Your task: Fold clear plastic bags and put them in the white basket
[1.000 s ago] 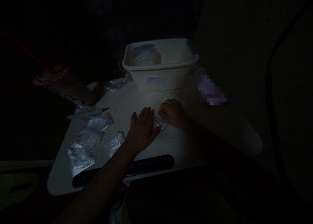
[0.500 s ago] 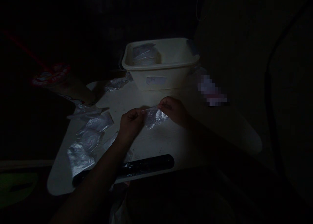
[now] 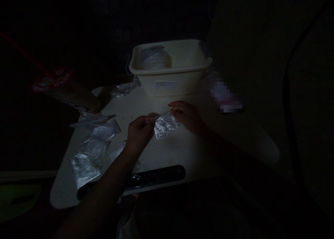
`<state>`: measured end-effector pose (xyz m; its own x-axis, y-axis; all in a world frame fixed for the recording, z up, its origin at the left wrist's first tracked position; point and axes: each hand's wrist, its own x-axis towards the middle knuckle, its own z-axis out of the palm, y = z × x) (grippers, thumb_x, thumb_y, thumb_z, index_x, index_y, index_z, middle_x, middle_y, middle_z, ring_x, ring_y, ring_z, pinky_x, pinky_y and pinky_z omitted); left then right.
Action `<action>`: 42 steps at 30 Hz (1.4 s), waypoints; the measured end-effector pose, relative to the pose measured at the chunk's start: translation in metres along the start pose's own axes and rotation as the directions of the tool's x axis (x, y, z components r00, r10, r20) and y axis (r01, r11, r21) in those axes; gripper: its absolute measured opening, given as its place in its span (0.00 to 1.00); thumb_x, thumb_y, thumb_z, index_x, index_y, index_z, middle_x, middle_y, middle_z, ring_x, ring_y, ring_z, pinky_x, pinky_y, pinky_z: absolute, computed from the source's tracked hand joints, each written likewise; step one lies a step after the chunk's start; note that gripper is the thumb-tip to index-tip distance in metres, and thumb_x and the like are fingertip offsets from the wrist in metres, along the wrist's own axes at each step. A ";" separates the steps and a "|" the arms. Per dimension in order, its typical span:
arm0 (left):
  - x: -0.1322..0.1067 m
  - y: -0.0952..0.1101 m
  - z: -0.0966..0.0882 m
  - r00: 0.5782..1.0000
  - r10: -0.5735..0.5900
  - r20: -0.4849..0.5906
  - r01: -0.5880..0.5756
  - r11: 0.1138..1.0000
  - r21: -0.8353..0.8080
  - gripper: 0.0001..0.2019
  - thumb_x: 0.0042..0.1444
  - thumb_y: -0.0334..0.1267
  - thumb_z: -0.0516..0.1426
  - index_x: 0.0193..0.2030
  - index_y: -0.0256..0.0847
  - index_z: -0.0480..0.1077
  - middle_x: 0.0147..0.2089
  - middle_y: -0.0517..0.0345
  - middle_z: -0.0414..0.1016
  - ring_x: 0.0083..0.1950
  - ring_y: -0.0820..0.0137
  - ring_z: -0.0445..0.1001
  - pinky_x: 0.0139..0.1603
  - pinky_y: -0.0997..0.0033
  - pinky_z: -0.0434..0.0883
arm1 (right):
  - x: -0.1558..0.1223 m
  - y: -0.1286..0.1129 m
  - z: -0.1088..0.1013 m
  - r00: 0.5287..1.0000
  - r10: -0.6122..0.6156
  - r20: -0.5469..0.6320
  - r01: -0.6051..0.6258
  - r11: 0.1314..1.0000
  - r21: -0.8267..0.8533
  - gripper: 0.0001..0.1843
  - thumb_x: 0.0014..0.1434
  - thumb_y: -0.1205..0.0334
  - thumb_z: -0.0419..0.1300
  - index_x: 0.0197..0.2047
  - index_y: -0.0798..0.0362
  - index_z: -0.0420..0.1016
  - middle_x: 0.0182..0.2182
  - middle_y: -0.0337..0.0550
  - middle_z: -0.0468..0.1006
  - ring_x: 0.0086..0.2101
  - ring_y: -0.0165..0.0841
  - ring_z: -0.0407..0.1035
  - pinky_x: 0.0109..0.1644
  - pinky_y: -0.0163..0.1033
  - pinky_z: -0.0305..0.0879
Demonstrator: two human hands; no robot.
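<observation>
A small clear plastic bag (image 3: 165,124) hangs between my two hands a little above a pale table (image 3: 182,148). My left hand (image 3: 139,131) pinches its top left corner with fingers curled. My right hand (image 3: 185,116) pinches the top right corner. The room is very dark and only the table's middle is lit.
A cream plastic tub (image 3: 171,70) with clear bags inside stands at the table's far side. Several more clear bags (image 3: 91,150) lie spread at the left. A long black bar (image 3: 146,179) lies along the near edge. A red-printed packet (image 3: 52,81) sits at far left.
My left hand was pressing flat on the bag on the table. Both hands have since pinched the bag's top edge and lifted it off the surface.
</observation>
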<state>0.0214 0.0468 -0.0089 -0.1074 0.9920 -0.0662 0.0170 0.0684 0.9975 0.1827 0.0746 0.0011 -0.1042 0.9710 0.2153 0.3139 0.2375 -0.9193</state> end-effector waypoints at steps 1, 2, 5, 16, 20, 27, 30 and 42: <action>0.000 0.000 0.000 1.000 0.001 -0.004 -0.001 1.000 0.003 0.05 0.38 0.36 0.59 0.22 0.38 0.68 0.18 0.65 0.67 0.18 0.79 0.64 0.20 0.78 0.61 | 0.000 0.000 0.000 1.000 -0.005 -0.002 0.005 1.000 -0.009 0.09 0.45 0.70 0.54 0.33 0.55 0.69 0.22 0.36 0.72 0.22 0.25 0.64 0.25 0.31 0.60; 0.000 0.001 0.000 1.000 0.001 -0.007 -0.001 1.000 0.002 0.05 0.38 0.36 0.59 0.22 0.38 0.68 0.18 0.65 0.67 0.18 0.79 0.64 0.20 0.79 0.61 | 0.000 0.000 0.000 1.000 -0.007 -0.007 0.007 1.000 -0.016 0.10 0.46 0.70 0.54 0.34 0.55 0.69 0.22 0.36 0.72 0.22 0.25 0.64 0.26 0.31 0.60; -0.002 0.003 0.001 1.000 -0.009 -0.013 0.009 1.000 -0.021 0.05 0.38 0.36 0.59 0.22 0.37 0.67 0.16 0.65 0.66 0.17 0.79 0.63 0.19 0.79 0.60 | 0.000 -0.002 0.000 1.000 -0.010 -0.026 0.009 0.999 -0.037 0.09 0.46 0.70 0.54 0.34 0.56 0.70 0.21 0.37 0.72 0.22 0.25 0.64 0.26 0.32 0.60; 0.000 0.000 0.000 1.000 0.017 -0.020 -0.017 0.999 -0.032 0.05 0.37 0.36 0.59 0.22 0.38 0.67 0.18 0.65 0.67 0.19 0.79 0.64 0.22 0.77 0.62 | -0.001 0.003 0.002 0.999 0.028 0.015 -0.029 0.998 0.064 0.09 0.47 0.65 0.54 0.33 0.55 0.70 0.23 0.38 0.72 0.24 0.26 0.65 0.25 0.32 0.60; 0.000 0.000 0.000 1.000 0.005 -0.016 -0.006 1.000 -0.027 0.06 0.37 0.37 0.59 0.22 0.38 0.66 0.16 0.66 0.65 0.17 0.79 0.62 0.19 0.78 0.60 | 0.000 0.006 0.002 0.999 0.036 0.033 -0.039 0.992 0.121 0.10 0.45 0.66 0.54 0.33 0.56 0.69 0.22 0.37 0.70 0.22 0.25 0.63 0.23 0.31 0.59; 0.000 0.002 0.001 0.999 0.028 0.031 -0.024 0.993 -0.116 0.07 0.40 0.39 0.58 0.25 0.38 0.66 0.17 0.67 0.63 0.19 0.79 0.63 0.22 0.78 0.62 | -0.002 0.009 0.004 0.980 0.113 0.161 -0.153 0.952 0.267 0.18 0.40 0.65 0.58 0.39 0.56 0.67 0.22 0.36 0.69 0.23 0.27 0.65 0.25 0.33 0.62; -0.002 0.003 0.002 0.991 -0.016 0.136 0.032 0.992 -0.118 0.08 0.41 0.39 0.58 0.27 0.37 0.67 0.19 0.65 0.66 0.21 0.77 0.66 0.25 0.76 0.64 | -0.001 0.008 0.004 0.986 0.126 0.108 -0.152 0.948 0.280 0.17 0.39 0.65 0.58 0.36 0.56 0.67 0.23 0.37 0.70 0.25 0.28 0.66 0.27 0.34 0.63; -0.004 0.006 0.003 0.996 -0.050 0.075 0.055 0.996 -0.064 0.10 0.41 0.41 0.57 0.29 0.36 0.66 0.19 0.63 0.69 0.20 0.76 0.67 0.22 0.76 0.65 | -0.001 0.010 0.002 0.979 0.194 0.069 -0.206 0.929 0.309 0.17 0.39 0.63 0.58 0.36 0.55 0.66 0.20 0.35 0.70 0.20 0.27 0.64 0.21 0.32 0.62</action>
<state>0.0250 0.0431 -0.0028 -0.0330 0.9925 -0.1176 -0.0525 0.1157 0.9919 0.1834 0.0762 -0.0086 -0.1059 0.9943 0.0099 0.0214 0.0122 -0.9997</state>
